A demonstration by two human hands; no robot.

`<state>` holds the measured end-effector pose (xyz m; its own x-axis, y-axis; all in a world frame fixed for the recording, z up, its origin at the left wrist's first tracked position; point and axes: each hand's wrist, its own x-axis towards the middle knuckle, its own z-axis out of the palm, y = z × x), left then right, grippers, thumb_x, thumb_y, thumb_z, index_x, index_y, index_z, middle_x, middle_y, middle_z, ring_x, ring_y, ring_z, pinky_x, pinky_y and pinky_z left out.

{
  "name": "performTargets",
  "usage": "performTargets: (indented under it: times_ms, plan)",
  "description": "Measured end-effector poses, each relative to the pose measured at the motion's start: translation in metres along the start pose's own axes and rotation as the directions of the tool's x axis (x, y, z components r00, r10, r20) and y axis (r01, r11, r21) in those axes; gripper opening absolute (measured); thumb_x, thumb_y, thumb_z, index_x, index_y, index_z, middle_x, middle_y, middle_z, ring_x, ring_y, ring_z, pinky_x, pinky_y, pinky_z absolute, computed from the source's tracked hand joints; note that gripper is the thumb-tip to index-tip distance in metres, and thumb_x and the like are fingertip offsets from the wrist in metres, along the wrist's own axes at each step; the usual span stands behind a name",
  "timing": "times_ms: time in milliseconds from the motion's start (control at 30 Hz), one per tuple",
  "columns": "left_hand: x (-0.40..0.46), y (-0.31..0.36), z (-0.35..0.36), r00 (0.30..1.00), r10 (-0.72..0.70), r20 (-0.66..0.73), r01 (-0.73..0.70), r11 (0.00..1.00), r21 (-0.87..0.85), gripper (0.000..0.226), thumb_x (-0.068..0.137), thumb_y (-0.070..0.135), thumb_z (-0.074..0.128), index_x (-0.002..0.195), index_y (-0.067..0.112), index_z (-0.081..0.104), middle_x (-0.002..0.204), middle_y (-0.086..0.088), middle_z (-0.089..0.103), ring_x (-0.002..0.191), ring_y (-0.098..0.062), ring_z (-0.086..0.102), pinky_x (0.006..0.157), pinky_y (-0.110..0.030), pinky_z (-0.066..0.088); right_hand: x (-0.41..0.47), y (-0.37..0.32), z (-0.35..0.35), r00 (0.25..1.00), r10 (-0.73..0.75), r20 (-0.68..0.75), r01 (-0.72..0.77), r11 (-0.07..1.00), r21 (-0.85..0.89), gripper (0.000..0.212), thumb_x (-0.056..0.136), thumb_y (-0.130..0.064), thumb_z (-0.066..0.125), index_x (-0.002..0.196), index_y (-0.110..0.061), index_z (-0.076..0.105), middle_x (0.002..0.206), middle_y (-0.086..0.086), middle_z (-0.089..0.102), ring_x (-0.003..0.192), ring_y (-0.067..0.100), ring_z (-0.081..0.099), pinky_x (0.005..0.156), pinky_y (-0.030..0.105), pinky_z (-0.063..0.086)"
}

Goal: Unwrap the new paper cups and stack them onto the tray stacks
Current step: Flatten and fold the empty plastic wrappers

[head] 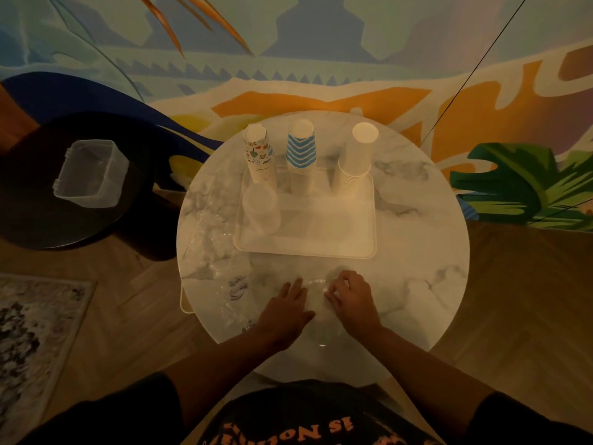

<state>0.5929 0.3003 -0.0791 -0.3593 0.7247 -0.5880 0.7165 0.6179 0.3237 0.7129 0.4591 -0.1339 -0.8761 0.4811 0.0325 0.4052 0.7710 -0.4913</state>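
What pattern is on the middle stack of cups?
Blue and white zigzag stripes on the middle cup stack, seen in the head view.

A single wide-angle camera worn on the person's head looks forward and steeply down at a round marble table (417, 252) close in front. The table fills the centre; the person's forearms enter from the bottom edge. A painted wall (288, 59) curves across the top, probably lens distortion.
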Motion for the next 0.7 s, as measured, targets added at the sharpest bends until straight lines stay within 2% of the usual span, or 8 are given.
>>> performTargets:
  times_ms: [100,200,267,333,400,500,600,700]
  plan:
    - [0.001,0.0,0.011,0.996,0.019,0.093,-0.028,0.995,0.091,0.072,0.107,0.048,0.032,0.161,0.008,0.005,0.169,-0.008,-0.014,0.156,-0.032,-0.007,0.123,-0.051,0.018,-0.007,0.007,0.002,0.978,-0.204,0.049,0.207,0.976,-0.062,0.014,0.093,-0.034,0.059,0.095,-0.022,0.065,0.098,-0.001,0.057,0.093,0.025,0.06,0.09,0.034,0.037]
    - [0.003,-0.004,0.022,0.993,0.032,0.111,-0.051,0.983,0.174,0.071,0.108,0.047,0.029,0.161,0.007,0.003,0.168,-0.011,-0.015,0.155,-0.034,-0.009,0.124,-0.053,0.014,-0.016,0.012,-0.002,0.945,-0.287,0.159,0.302,0.95,-0.08,0.032,0.097,-0.047,0.054,0.112,-0.022,0.067,0.118,0.0,0.062,0.112,0.023,0.057,0.102,0.037,0.034]
    - [0.003,-0.008,0.026,0.993,0.034,0.113,-0.055,0.98,0.193,0.072,0.108,0.047,0.03,0.161,0.008,0.001,0.168,-0.011,-0.014,0.155,-0.034,-0.01,0.124,-0.054,0.011,-0.021,0.013,-0.004,0.923,-0.269,0.274,0.312,0.942,-0.126,0.05,0.101,-0.058,0.044,0.131,-0.021,0.061,0.141,0.003,0.055,0.133,0.024,0.047,0.114,0.043,0.026]
    - [0.005,-0.01,0.026,0.991,0.038,0.125,-0.065,0.974,0.216,0.074,0.107,0.05,0.029,0.16,0.008,-0.001,0.168,-0.013,-0.015,0.155,-0.035,-0.012,0.124,-0.056,0.008,-0.022,0.015,-0.009,0.881,-0.212,0.423,0.316,0.929,-0.192,0.065,0.103,-0.064,0.028,0.147,-0.02,0.047,0.16,0.003,0.037,0.15,0.028,0.029,0.119,0.049,0.012]
    - [0.006,-0.013,0.026,0.989,0.04,0.144,-0.074,0.969,0.238,0.078,0.106,0.054,0.028,0.16,0.008,-0.005,0.167,-0.014,-0.017,0.154,-0.035,-0.015,0.124,-0.058,0.005,-0.021,0.017,-0.011,0.83,-0.162,0.533,0.327,0.917,-0.23,0.073,0.104,-0.066,0.018,0.158,-0.019,0.028,0.169,0.002,0.014,0.156,0.029,0.007,0.121,0.051,0.001]
    - [0.006,-0.015,0.027,0.987,0.043,0.154,-0.079,0.968,0.236,0.083,0.104,0.059,0.026,0.159,0.009,-0.011,0.166,-0.013,-0.023,0.153,-0.035,-0.021,0.123,-0.058,-0.003,-0.019,0.016,-0.014,0.79,-0.13,0.599,0.334,0.911,-0.243,0.077,0.103,-0.067,0.012,0.163,-0.019,0.003,0.169,0.0,-0.014,0.154,0.025,-0.019,0.122,0.05,-0.01]
    - [0.005,-0.017,0.032,0.989,0.058,0.138,-0.094,0.958,0.272,0.085,0.102,0.062,0.019,0.157,0.008,-0.016,0.16,-0.013,-0.032,0.151,-0.036,-0.025,0.122,-0.059,-0.008,-0.02,0.015,-0.014,0.783,-0.134,0.607,0.347,0.904,-0.249,0.079,0.103,-0.068,0.012,0.162,-0.016,-0.001,0.167,0.003,-0.019,0.153,0.027,-0.022,0.122,0.051,-0.01]
    - [0.005,-0.019,0.036,0.991,0.053,0.124,-0.088,0.95,0.299,0.087,0.092,0.064,0.005,0.151,0.008,-0.024,0.157,-0.014,-0.035,0.146,-0.035,-0.032,0.119,-0.06,-0.013,-0.02,0.015,-0.012,0.785,-0.13,0.606,0.353,0.898,-0.264,0.078,0.104,-0.066,0.015,0.162,-0.014,0.006,0.169,0.008,-0.009,0.155,0.033,-0.013,0.12,0.054,-0.005]
